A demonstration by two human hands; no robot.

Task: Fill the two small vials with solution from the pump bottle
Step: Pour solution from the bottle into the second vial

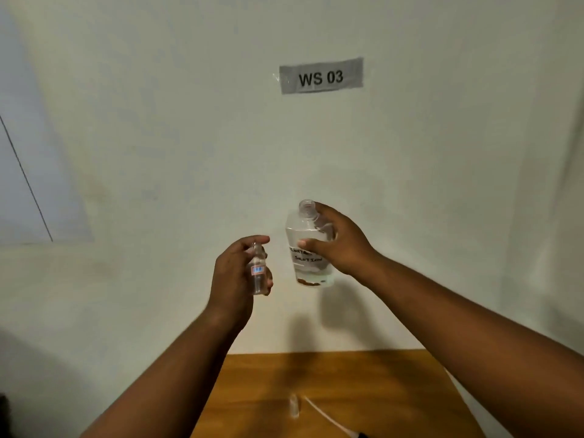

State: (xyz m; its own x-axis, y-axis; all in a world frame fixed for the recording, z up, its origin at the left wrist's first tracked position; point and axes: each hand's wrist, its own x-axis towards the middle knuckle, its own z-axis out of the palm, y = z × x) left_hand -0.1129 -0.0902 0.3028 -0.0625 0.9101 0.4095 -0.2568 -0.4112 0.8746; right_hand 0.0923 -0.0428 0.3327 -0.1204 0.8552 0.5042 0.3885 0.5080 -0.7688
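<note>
Both hands raised in front of a pale wall [158, 137], above the far edge of the wooden worktop [347, 384]. Left hand [235, 276] closed around a small clear vial [258, 273], held roughly upright; vial carries a small red-bordered label, text too blurred to read; fill level cannot be told. Right hand [339, 245] grips the clear solution bottle [308, 245] from its right side, thumb across the front, fingers wrapped behind. Bottle neck is open at the top, threads showing, no pump head on it. Handwritten label on the bottle reads partly "SOLUTION"; upper word partly covered by the thumb. Clear liquid visible inside; brownish specks along the bottom edge. Bottle sits just right of the vial, the two near but apart, bottle mouth higher than the vial top. On the worktop below, a second small vial [294, 405] stands upright, with a thin white tube [325, 414] lying beside it. Grey tag [321, 76] on the wall reads "WS 03".
</note>
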